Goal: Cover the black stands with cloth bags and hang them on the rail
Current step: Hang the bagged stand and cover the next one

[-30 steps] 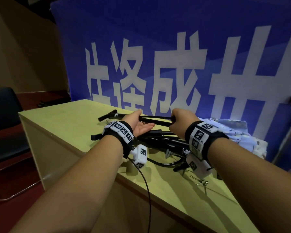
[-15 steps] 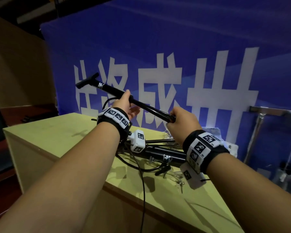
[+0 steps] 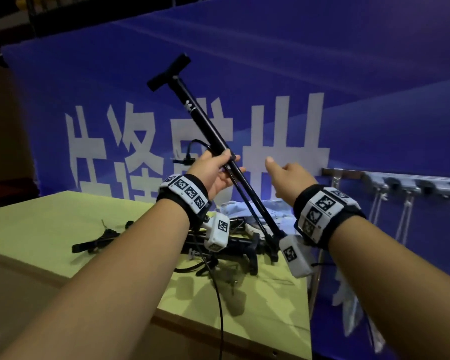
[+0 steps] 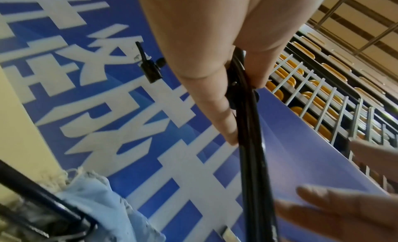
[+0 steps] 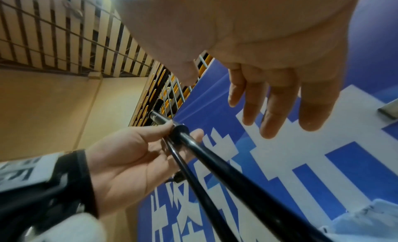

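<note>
A person's left hand [image 3: 213, 169] pinches a black stand [image 3: 210, 131] tilted above the table [image 3: 50, 216].
The right hand [image 3: 287, 178] hovers beside it, fingers relaxed, holding nothing; cloth bags [image 3: 244, 207] lie below.

Indoor sports hall or arena — tiered orange seats [image 4: 310, 116] behind white railings [image 4: 327, 109], a large blue printed banner [image 3: 348, 87] backing a table [image 3: 50, 224].

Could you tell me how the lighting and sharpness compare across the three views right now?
Head view: dim, sharp on the stand, shadows on the table. Left wrist view: brighter, left hand close and soft. Right wrist view: right hand blurred, wide-angle bending at the edges.
</note>
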`<move>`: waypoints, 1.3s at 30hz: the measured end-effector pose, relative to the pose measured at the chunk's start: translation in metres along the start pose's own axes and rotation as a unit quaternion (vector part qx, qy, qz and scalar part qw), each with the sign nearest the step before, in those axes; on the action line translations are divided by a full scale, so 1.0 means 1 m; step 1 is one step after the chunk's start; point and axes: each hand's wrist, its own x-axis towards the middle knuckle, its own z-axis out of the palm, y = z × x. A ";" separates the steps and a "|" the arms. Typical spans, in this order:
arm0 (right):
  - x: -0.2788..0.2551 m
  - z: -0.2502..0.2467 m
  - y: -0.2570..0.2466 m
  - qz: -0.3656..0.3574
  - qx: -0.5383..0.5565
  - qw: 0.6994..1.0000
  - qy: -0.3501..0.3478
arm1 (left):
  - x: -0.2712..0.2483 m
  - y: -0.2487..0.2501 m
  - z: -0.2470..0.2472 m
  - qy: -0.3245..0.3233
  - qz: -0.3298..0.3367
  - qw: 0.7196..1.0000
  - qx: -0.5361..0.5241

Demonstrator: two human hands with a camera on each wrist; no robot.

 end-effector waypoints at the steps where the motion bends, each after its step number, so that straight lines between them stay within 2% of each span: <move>1: 0.001 -0.010 0.002 0.005 -0.003 1.000 0.005 | -0.003 -0.006 0.011 -0.021 -0.006 1.000 0.006; 7: 0.004 -0.060 0.015 -0.017 -0.002 1.000 0.013 | -0.025 -0.049 0.070 -0.142 -0.044 0.989 0.008; 13: 0.004 -0.087 0.047 -0.036 0.074 0.996 0.017 | -0.045 -0.098 0.114 -0.236 -0.096 0.967 0.008; 18: 0.007 -0.097 0.076 -0.051 0.137 0.986 0.076 | -0.060 -0.136 0.147 -0.285 -0.127 0.949 0.048; 23: 0.005 -0.106 0.112 -0.033 0.240 0.965 0.101 | -0.064 -0.178 0.168 -0.279 -0.161 0.940 0.109; 31: 0.007 -0.111 0.188 0.006 0.210 0.966 0.151 | -0.056 -0.227 0.178 -0.290 -0.144 0.909 0.263; 35: 0.011 -0.112 0.223 -0.004 0.204 0.963 0.179 | -0.054 -0.249 0.193 -0.287 -0.158 0.907 0.263; 39: 0.015 -0.117 0.245 0.001 0.200 0.955 0.217 | -0.053 -0.263 0.210 -0.263 -0.194 0.920 0.214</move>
